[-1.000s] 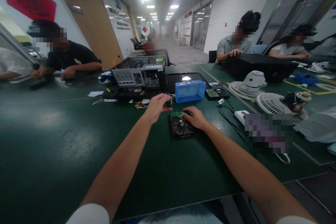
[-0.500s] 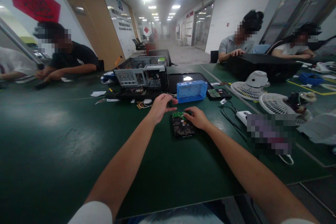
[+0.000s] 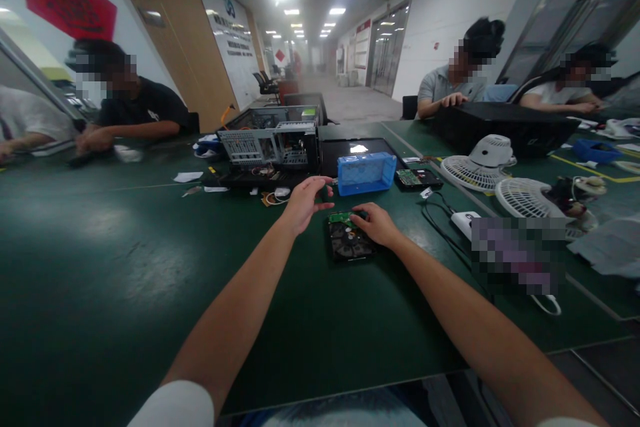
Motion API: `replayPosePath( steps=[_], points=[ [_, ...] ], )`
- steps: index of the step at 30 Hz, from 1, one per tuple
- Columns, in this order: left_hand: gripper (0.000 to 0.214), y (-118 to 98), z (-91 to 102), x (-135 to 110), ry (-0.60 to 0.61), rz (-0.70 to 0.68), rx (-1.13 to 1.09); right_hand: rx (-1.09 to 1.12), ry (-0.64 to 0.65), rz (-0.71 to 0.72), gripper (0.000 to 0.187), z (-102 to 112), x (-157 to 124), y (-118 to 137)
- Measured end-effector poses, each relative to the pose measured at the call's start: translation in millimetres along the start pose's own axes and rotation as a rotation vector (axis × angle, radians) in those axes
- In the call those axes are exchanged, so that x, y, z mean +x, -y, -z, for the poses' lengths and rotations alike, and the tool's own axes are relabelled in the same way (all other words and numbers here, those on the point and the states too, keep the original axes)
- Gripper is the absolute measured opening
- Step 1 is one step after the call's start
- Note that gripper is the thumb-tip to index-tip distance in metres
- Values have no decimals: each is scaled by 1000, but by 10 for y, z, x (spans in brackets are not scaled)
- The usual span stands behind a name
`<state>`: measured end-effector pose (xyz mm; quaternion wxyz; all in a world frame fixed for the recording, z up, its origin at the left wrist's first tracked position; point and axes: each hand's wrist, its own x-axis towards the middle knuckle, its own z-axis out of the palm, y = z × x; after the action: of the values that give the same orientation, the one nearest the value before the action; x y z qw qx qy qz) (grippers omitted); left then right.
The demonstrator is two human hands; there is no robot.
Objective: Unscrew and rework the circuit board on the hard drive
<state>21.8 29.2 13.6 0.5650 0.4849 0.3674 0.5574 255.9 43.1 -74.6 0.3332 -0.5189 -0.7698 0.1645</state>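
A hard drive (image 3: pixel 349 243) lies on the green table in front of me, its black underside and green circuit board facing up. My right hand (image 3: pixel 377 225) grips its far right corner, with fingertips on the circuit board. My left hand (image 3: pixel 306 203) hovers beyond the drive's left side, thumb and fingers apart, with nothing visible between them. Just past both hands, a blue plastic bin (image 3: pixel 367 173) rests on its side. A second drive with a green board (image 3: pixel 419 178) lies to the right of the bin.
An opened computer case (image 3: pixel 270 143) stands behind my left hand, beside a dark flat panel (image 3: pixel 357 147). To the right are white fan parts (image 3: pixel 475 170), a power strip (image 3: pixel 465 221) with cables, and a black case (image 3: pixel 500 125). Other people sit along both sides.
My hands and the hard drive stay almost in place. The view has shifted very slightly. At the far left, a co-worker's hands have moved a little.
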Motion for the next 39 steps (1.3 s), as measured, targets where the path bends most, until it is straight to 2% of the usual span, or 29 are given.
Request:
replayPosePath(
  steps=[10, 20, 29, 39],
  points=[
    [21, 37, -5, 36, -98, 30, -81, -6, 3, 11, 31, 2, 2, 0],
    [20, 15, -80, -25, -41, -23, -21, -14, 2, 13, 31, -13, 13, -7],
    [23, 21, -53, -2, -35, 16, -29, -12, 6, 13, 33, -19, 11, -22],
    [21, -18, -133, -73, -5, 18, -55, 2, -5, -6, 31, -13, 2, 6]
  ],
)
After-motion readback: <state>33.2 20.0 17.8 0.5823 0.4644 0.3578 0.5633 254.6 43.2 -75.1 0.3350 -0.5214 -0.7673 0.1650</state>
